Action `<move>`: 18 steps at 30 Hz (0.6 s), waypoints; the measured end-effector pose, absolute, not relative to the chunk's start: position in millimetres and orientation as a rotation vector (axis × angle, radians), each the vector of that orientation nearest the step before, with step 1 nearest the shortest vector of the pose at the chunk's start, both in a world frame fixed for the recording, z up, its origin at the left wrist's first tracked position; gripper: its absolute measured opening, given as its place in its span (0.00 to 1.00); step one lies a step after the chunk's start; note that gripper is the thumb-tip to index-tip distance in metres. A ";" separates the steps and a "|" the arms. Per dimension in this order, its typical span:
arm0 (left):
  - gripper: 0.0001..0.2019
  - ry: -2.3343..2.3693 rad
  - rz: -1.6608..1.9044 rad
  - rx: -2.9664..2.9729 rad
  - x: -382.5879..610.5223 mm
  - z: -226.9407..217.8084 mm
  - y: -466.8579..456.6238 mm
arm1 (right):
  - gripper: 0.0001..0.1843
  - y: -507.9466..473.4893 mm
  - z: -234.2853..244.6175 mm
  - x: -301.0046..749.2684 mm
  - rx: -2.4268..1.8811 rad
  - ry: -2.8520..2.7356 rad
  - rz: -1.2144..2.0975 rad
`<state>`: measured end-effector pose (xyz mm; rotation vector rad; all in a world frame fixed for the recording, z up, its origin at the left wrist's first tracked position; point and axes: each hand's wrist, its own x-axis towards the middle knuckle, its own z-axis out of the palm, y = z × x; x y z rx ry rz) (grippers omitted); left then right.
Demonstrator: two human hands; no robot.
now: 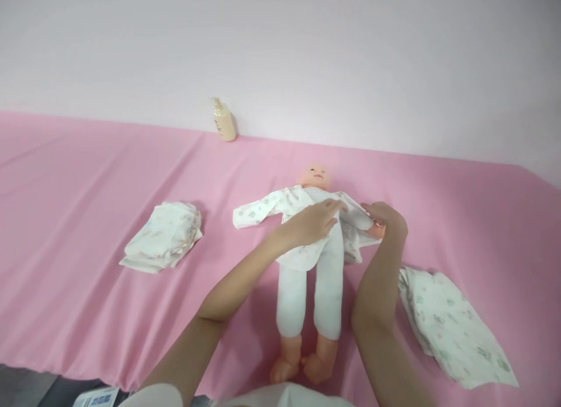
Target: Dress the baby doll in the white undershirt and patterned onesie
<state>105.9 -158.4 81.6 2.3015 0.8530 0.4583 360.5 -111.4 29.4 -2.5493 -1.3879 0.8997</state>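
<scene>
A baby doll (318, 176) lies on its back with its head toward the wall and its bare feet toward me. It has white leggings (291, 299) and a white printed baby shirt (302, 256); one sleeve (254, 211) stretches out to the left. My left hand (315, 221) rests across the doll's chest at the shirt, fingers extended and apart. By the doll's arm on the right, my right hand (385, 216) has its fingers closed at the other sleeve of the shirt. The doll's small hand shows just below these fingers, and my palm hides part of the grip.
A folded stack of printed white cloth (164, 235) lies to the left. Another printed white garment (456, 325) is at the lower right. A pump bottle (225, 122) stands by the wall on the pink sheet (87, 208). A labelled item (96, 397) sits below the sheet's near edge.
</scene>
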 end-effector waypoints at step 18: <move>0.22 1.120 0.733 2.457 141.5 26.1 -121.5 | 0.12 -140.2 84.0 325.9 -1.241 -1.467 1.335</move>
